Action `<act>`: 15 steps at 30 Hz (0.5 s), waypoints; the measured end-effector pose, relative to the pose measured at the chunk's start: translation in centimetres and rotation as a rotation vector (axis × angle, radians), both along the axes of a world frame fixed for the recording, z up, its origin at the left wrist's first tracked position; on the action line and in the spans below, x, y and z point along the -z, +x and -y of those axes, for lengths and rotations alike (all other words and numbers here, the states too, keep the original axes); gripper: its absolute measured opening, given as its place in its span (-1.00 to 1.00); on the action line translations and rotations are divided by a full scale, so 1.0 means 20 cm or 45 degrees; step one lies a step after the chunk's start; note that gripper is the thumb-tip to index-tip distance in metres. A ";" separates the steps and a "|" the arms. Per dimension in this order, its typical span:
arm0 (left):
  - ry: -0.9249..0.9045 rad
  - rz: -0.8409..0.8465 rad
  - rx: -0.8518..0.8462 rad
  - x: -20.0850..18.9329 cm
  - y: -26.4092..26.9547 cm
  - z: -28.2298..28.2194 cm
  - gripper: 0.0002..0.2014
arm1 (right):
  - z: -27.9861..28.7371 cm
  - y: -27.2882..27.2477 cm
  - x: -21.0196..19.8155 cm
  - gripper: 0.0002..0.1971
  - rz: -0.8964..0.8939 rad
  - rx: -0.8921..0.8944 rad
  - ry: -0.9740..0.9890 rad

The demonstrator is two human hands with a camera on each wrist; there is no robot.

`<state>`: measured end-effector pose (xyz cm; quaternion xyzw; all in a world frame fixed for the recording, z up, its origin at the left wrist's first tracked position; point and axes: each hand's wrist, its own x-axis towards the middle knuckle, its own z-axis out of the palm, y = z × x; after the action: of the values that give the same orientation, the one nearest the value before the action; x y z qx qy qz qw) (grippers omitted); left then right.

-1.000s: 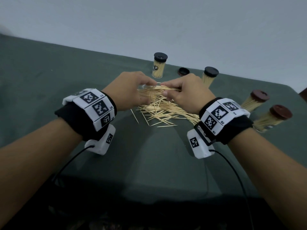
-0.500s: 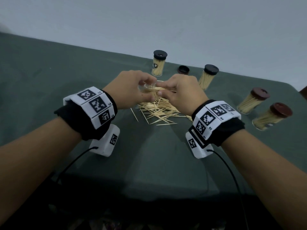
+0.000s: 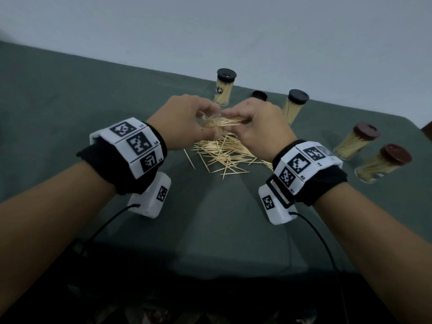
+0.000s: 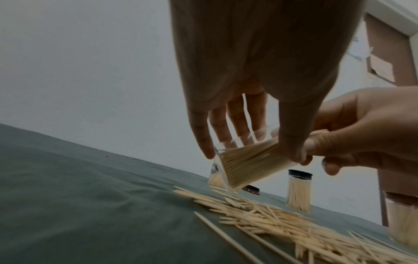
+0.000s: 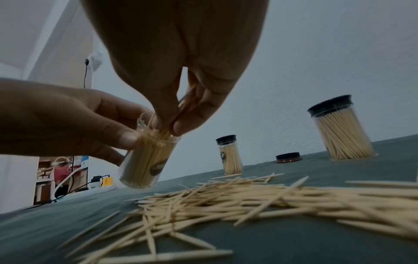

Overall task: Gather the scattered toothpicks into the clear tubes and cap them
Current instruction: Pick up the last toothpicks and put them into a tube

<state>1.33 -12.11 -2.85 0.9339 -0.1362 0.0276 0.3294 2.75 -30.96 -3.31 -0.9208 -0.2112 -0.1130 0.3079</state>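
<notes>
My left hand (image 3: 203, 118) grips a clear tube (image 5: 144, 164), tilted and packed with toothpicks, just above the table. Its thumb and fingers curl round the tube's upper part (image 4: 246, 166). My right hand (image 3: 236, 119) pinches a small bundle of toothpicks (image 3: 230, 122) with their ends at the tube's open mouth. In the right wrist view my right hand (image 5: 169, 125) touches the rim. A loose pile of toothpicks (image 3: 224, 155) lies on the green cloth below both hands. The tube bears no cap.
At the back stand two filled tubes with black caps (image 3: 224, 90) (image 3: 295, 108) and a loose dark cap (image 3: 259, 97). Two brown-capped tubes (image 3: 355, 145) (image 3: 381, 163) stand at the right. A grey wall runs behind the table, and the table's front edge (image 3: 210, 265) is near me.
Both hands have risen a little off the pile and drawn together. The right hand's bundle has come to the mouth of the tube in the left hand.
</notes>
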 end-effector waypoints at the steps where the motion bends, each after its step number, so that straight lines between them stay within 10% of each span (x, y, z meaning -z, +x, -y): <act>1: 0.000 0.003 -0.025 0.00 0.00 -0.01 -0.49 | 0.00 0.00 0.00 -0.75 0.013 -0.002 0.001; 15: -0.107 -0.087 -0.055 0.00 0.01 -0.02 -0.51 | 0.00 -0.01 -0.02 -0.83 0.077 -0.008 0.121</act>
<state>1.55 -11.73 -2.83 0.9224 -0.1033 0.0086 0.3721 2.52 -31.04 -2.93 -0.9005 -0.2179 -0.1498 0.3451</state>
